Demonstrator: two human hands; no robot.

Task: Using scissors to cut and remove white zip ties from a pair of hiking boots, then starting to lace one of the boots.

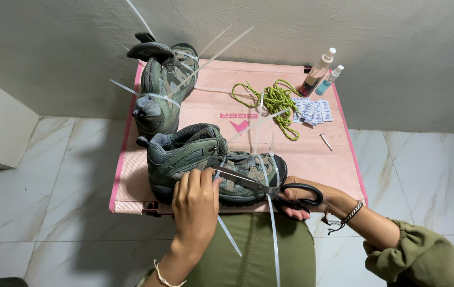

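Observation:
A grey-green hiking boot (195,154) lies on its side at the near edge of a pink folding table (301,154), with several white cable ties (273,223) strapped around it. My left hand (196,204) presses on the boot's side near the ankle. My right hand (304,199) grips black-handled scissors (261,186), whose blades point left across the boot toward a cable tie by my left fingers. A second matching boot (160,87) stands at the table's far left, also bound with cable ties.
A tangle of yellow-green cord (275,101), a strip of small blue-white packets (312,110), two small spray bottles (320,74) and a small metal piece (326,142) sit at the table's far right. Grey wall behind, marble floor tiles around.

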